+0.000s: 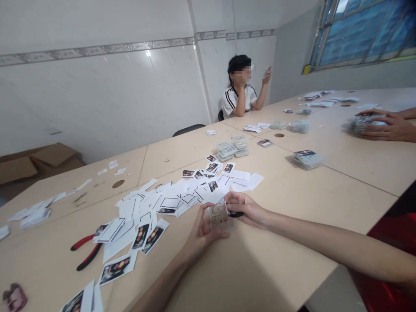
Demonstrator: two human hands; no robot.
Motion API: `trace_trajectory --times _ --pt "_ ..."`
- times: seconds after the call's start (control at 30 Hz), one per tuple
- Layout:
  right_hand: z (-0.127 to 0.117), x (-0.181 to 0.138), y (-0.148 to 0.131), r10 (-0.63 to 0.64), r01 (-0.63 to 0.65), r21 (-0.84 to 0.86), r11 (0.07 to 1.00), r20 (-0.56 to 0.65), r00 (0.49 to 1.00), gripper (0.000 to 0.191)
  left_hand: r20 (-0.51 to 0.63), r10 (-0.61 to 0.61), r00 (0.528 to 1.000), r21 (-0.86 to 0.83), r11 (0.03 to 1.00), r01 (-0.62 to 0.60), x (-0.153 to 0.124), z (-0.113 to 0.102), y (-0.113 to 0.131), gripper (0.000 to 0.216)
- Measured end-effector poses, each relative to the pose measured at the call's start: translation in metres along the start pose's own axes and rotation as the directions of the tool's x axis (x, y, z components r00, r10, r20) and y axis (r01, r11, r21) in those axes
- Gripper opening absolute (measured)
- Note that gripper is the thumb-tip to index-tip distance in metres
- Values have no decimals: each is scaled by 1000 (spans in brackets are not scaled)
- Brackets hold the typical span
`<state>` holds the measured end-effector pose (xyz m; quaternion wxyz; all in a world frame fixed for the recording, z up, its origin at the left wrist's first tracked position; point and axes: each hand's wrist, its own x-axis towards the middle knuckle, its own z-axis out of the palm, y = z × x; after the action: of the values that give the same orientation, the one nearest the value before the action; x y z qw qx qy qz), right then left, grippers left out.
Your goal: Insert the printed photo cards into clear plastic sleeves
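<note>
Sitting just below frame centre, the clear box (218, 215) lies between both hands; left hand (200, 232) curls round it from lower left; right hand (247, 207) pinches its right edge.

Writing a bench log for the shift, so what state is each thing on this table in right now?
Small clear box: gripped between left hand and right hand.
Printed cards: loose, scattered, some picture side up, some blank.
Pliers: lying flat, handles spread, jaws hidden under cards.
Stacked clear boxes: piled on the table, untouched.
Co-worker's hand: resting on a pile.
</note>
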<state>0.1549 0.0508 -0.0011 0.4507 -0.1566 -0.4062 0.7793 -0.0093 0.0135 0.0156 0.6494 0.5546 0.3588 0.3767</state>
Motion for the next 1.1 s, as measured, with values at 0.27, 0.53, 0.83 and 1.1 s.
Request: trace_trajectory --times 0.27,0.53,0.83,1.1 --pt "-2 4 -11 -143 142 -15 990 -119 982 21 -28 -36 999 -9 999 36 1 0 1 52" --pt "-52 28 -52 -447 292 -360 886 -498 743 22 -26 -47 999 -43 998 46 1 1 -1 52" --pt "-126 22 -74 -629 74 -756 650 -481 611 14 7 -42 999 -79 996 43 2 -5 -3 51" --pt "-169 -30 -109 -606 -51 -865 499 -391 692 11 -17 -37 999 -91 995 36 1 -2 0 49"
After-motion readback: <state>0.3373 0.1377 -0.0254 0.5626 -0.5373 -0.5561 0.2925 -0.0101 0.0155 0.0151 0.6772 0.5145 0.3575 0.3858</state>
